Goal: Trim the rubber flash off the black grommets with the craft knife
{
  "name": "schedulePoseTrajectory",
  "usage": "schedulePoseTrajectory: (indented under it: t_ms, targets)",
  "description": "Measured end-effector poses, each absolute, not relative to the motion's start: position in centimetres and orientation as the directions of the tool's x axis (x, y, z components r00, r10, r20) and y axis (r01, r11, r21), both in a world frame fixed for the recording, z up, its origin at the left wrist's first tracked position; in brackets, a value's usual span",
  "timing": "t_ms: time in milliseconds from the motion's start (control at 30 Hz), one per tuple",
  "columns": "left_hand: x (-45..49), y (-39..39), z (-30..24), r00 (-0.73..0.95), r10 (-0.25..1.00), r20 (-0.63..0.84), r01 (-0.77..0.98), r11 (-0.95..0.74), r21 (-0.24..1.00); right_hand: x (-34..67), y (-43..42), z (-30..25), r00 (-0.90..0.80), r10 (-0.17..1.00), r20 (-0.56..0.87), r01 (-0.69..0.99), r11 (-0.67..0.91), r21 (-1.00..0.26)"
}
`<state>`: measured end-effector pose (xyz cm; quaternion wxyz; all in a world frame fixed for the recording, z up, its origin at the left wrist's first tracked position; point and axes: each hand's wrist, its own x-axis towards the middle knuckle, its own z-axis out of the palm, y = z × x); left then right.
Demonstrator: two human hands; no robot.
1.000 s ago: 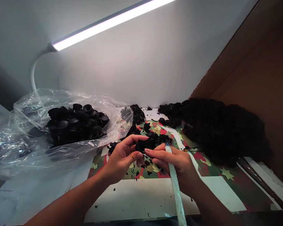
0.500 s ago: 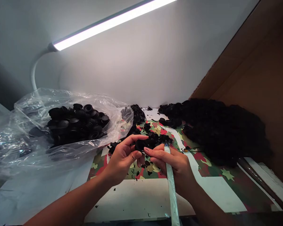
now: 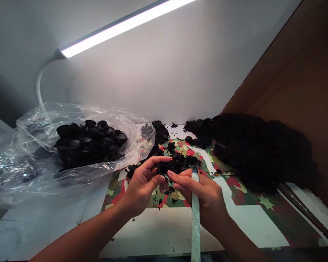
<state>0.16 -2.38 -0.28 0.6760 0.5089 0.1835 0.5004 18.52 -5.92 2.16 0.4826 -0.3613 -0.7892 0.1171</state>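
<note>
One grey wall (image 3: 153,83) rises behind one plastic bag (image 3: 30,125) of black parts (image 3: 90,143), too jumbled to count. Right of the bag: one black heap (image 3: 262,153); one right hand (image 3: 206,193) gripping one white stick (image 3: 196,222); one left hand (image 3: 142,185) pinching one black piece (image 3: 162,168); scattered scraps (image 3: 160,201), uncountable.

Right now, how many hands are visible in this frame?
2: the left hand, holding a black piece, and the right hand, beside it, with a white stick across it. Some fingers are partly hidden.
</note>
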Motion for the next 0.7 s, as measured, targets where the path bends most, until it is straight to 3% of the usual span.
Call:
schedulePoseTrajectory:
  t_ms: [700]
  targets:
    - [0.41, -2.59, -0.29, 0.399, 0.878, 0.264, -0.485, -0.042, 0.874, 18.10, -5.95, 2.45, -0.276, 0.646, 0.712, 0.546, 0.715, -0.437]
